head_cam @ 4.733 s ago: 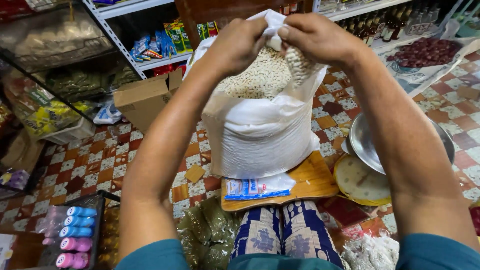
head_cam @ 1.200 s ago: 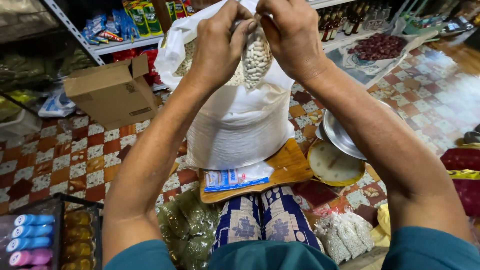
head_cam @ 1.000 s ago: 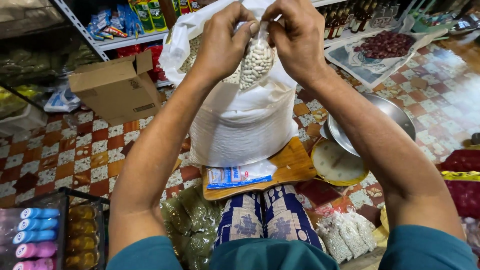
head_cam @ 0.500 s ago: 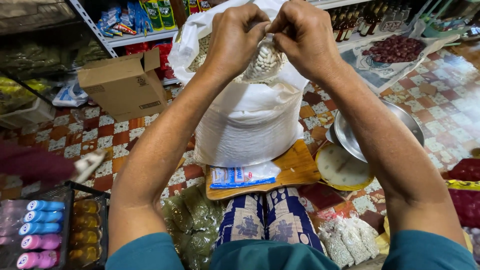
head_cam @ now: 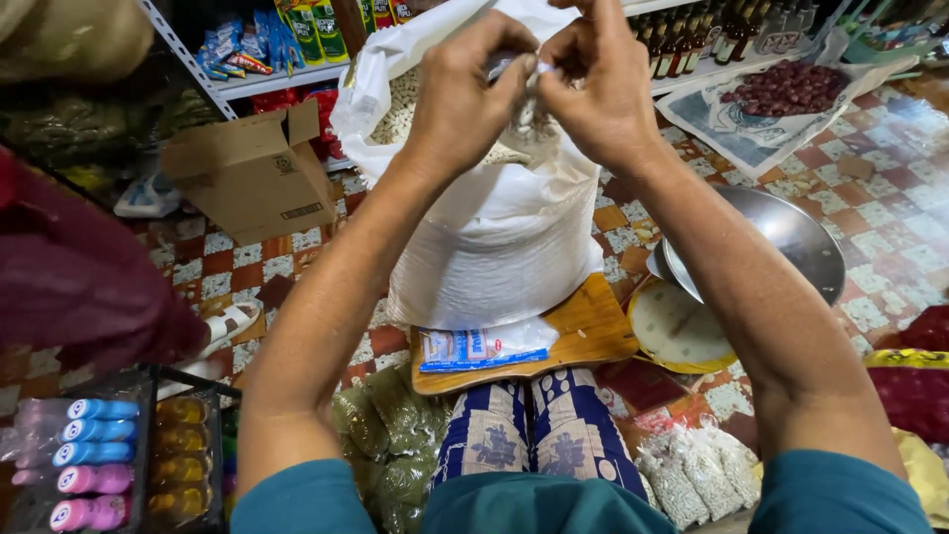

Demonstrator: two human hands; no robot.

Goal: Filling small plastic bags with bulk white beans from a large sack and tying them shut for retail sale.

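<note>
Head view: left hand (head_cam: 465, 99) and right hand (head_cam: 603, 84) raised together, fingertips pinching the twisted neck of a small clear bag of pale beans (head_cam: 524, 124), held just above the open white sack (head_cam: 494, 237). Below, wooden stool (head_cam: 583, 331), steel scale pan (head_cam: 781, 242) to the right, cardboard box (head_cam: 252, 173) to the left.

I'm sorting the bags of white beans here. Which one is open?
The big white sack on the wooden stool gapes open at its top. The small clear bags on the floor are closed.
</note>
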